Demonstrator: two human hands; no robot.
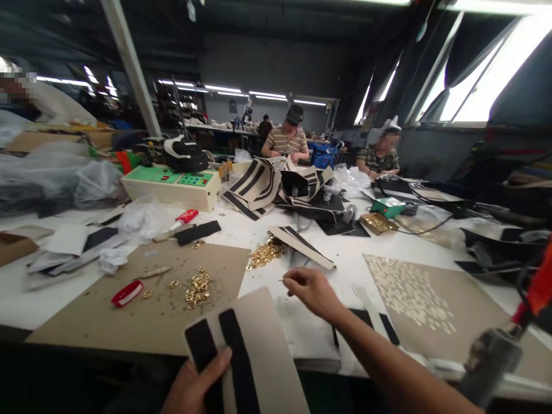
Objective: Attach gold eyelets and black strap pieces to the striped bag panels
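My left hand (196, 385) grips the near edge of a beige panel with two black stripes (254, 351), thumb on top of it. My right hand (311, 291) is stretched out over the white table (353, 253), fingers pinched on a thin needle-like thing that sticks out to the left. Just beyond that hand lies a heap of gold metal rings (264, 253) and a narrow striped strip (302, 246). More gold rings (198, 286) are scattered on a brown cardboard sheet (129, 310) to the left.
A red lighter (127, 293) and a wooden-handled tool (154, 272) lie on the cardboard. A beige machine with green panels (172, 185) stands at the back left; striped bag pieces (280, 187) are piled mid-table. Two people sit across. A tool handle (491, 359) hangs at right.
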